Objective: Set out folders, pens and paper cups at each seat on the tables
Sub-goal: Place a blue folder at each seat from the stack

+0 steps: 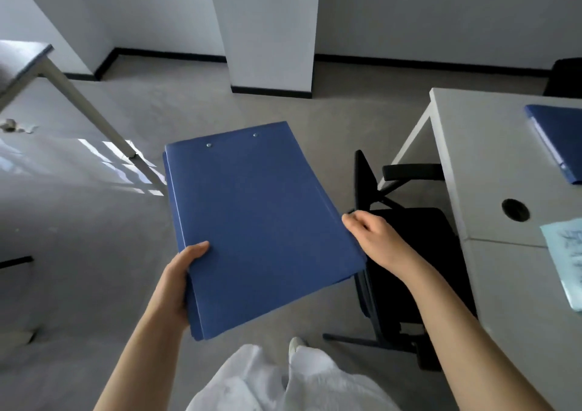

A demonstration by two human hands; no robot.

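Note:
A stack of blue folders (261, 221) hangs in front of me above the floor, two metal rivets showing near its far edge. My left hand (179, 281) grips the stack's near left corner, thumb on top and fingers underneath. My right hand (374, 240) holds the right edge with curled fingers. One more blue folder (560, 139) lies on the white table (491, 190) at the right. No pens or paper cups are in view.
A black chair (406, 253) stands pushed against the white table's left side, just right of the stack. A light blue sheet (567, 259) lies on that table near a round cable hole (515, 209). Another table's leg (91, 108) slants at the left. A white pillar (271, 32) rises ahead.

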